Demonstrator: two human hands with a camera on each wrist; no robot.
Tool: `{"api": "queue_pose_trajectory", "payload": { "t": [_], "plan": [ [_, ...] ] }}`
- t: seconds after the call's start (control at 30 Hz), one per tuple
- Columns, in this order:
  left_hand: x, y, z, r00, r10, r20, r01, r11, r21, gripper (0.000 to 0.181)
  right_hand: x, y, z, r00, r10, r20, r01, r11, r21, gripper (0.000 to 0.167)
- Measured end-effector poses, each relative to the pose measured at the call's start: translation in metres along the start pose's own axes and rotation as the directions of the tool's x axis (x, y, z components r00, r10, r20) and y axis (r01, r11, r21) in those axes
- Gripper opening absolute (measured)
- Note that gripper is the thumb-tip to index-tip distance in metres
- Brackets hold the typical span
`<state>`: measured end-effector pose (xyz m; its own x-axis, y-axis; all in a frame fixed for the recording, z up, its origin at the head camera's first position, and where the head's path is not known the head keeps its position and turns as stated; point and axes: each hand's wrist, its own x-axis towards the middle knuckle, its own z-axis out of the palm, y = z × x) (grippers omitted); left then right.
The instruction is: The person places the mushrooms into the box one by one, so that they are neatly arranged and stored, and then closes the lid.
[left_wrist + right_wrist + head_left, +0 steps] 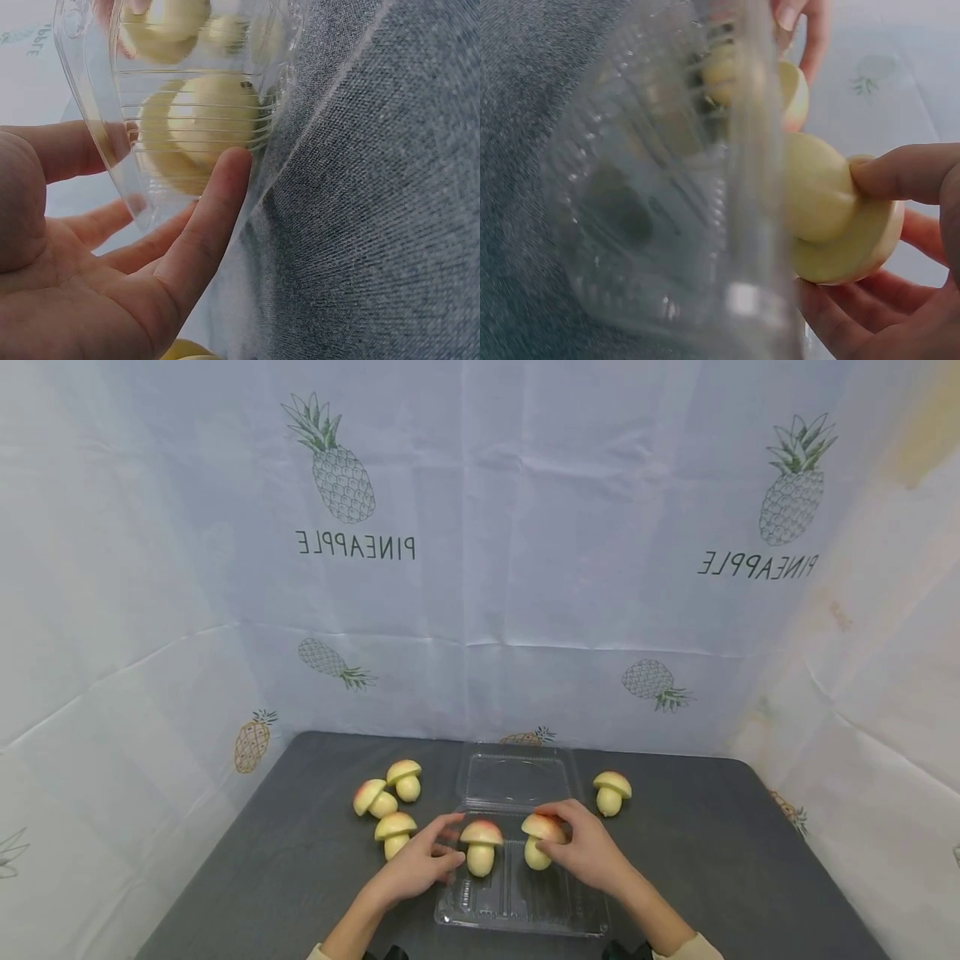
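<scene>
My right hand [588, 850] pinches a yellow toy mushroom [538, 853] with a reddish cap, over the right part of a clear plastic container [525, 928]. In the right wrist view the thumb presses on one side of this mushroom [817, 187] and fingers lie under its cap. A second mushroom [481, 858] sits in the left part of the container. My left hand [416, 867] is at the container's left side. In the left wrist view one nearly straight finger touches the clear wall [150, 210] from outside, and another digit shows through the rim.
Three more mushrooms [394, 827] lie on the dark table left of the container, and one [612, 793] lies to its right. The container's lid [517, 777] is folded back, away from me. White pineapple-printed cloth [465, 568] hangs around the table.
</scene>
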<state>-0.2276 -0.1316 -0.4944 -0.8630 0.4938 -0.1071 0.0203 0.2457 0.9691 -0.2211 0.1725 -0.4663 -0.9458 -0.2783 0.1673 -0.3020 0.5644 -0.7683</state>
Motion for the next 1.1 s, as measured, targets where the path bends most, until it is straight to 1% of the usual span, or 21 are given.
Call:
{"api": "queue_pose_trajectory", "payload": {
  "t": [0.13, 0.27, 0.37, 0.63, 0.83, 1.0, 1.1],
  "plan": [
    [-0.001, 0.0, 0.0, 1.0, 0.001, 0.002, -0.001, 1.0, -0.003, 0.065, 0.001, 0.001, 0.008, 1.0, -0.009, 0.004, 0.009, 0.999, -0.046, 0.044],
    [-0.001, 0.0, 0.001, 1.0, 0.006, -0.003, -0.006, 1.0, 0.0, 0.066, 0.002, 0.002, 0.015, 0.999, -0.037, -0.006, 0.036, 0.994, -0.103, 0.044],
    [0.0, 0.0, 0.001, 1.0, 0.003, -0.009, -0.003, 1.0, 0.003, 0.066, 0.003, 0.003, 0.02, 0.999, -0.048, -0.006, 0.047, 0.991, -0.124, 0.045],
    [0.0, 0.002, 0.003, 1.0, -0.003, -0.012, 0.003, 1.0, -0.003, 0.065, 0.003, 0.001, 0.029, 0.999, -0.009, 0.05, 0.019, 0.983, -0.185, 0.046],
    [-0.001, 0.003, 0.003, 1.0, 0.007, -0.017, -0.007, 1.0, 0.013, 0.065, 0.006, -0.002, 0.034, 0.999, -0.024, 0.036, 0.031, 0.973, -0.229, 0.045],
    [0.0, 0.0, 0.002, 1.0, 0.0, -0.02, 0.001, 1.0, 0.029, 0.065, 0.006, -0.004, 0.035, 1.0, -0.006, 0.023, 0.011, 0.966, -0.257, 0.044],
    [0.0, -0.001, 0.001, 1.0, 0.002, -0.023, -0.001, 0.999, 0.035, 0.064, 0.006, -0.005, 0.035, 1.0, 0.004, 0.015, 0.0, 0.966, -0.257, 0.044]
  ]
}}
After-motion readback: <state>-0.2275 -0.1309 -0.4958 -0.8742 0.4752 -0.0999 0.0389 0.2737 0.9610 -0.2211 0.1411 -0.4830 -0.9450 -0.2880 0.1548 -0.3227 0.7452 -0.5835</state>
